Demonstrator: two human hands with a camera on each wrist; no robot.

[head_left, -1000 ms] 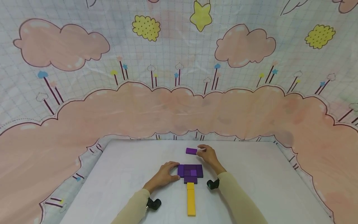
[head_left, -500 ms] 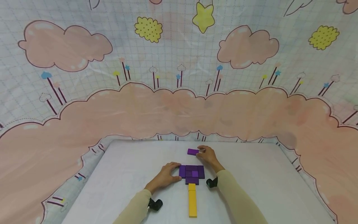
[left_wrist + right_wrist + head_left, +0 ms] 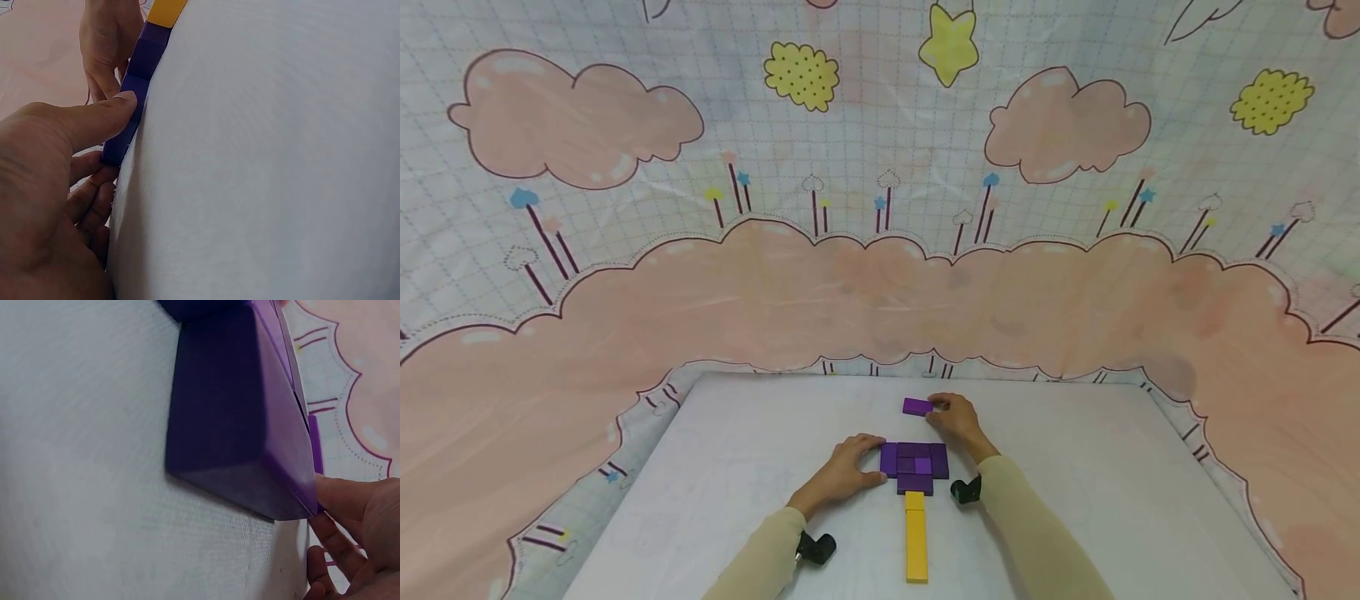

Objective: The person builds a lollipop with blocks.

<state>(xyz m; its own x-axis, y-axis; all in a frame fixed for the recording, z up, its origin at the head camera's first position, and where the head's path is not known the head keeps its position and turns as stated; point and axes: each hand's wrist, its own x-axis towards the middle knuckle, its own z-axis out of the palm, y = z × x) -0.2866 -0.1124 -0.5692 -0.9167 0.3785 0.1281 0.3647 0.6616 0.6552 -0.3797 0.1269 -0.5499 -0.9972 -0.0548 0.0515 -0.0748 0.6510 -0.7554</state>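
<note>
A loose purple block (image 3: 915,407) lies at the far middle of the white table, and my right hand (image 3: 959,420) pinches its right end. Nearer to me is a flat cluster of purple blocks (image 3: 914,451) set edge to edge, with one small brighter block inside it. My left hand (image 3: 837,475) spans the cluster's left block (image 3: 888,460), thumb at the near end and a finger at the far end. In the left wrist view, the thumb (image 3: 115,115) touches that block's side. A large purple block (image 3: 219,400) fills the right wrist view's middle and partly hides the right hand.
A yellow strip (image 3: 916,546) of a short and a long block runs from the cluster toward me. The white table (image 3: 1075,500) extends to both sides. Behind it hangs a cloth (image 3: 850,292) printed with clouds and stars. A small black camera sits at each wrist.
The head view has shifted slightly. My right wrist has turned a little, while both hands stay at the same blocks and the blocks keep their places.
</note>
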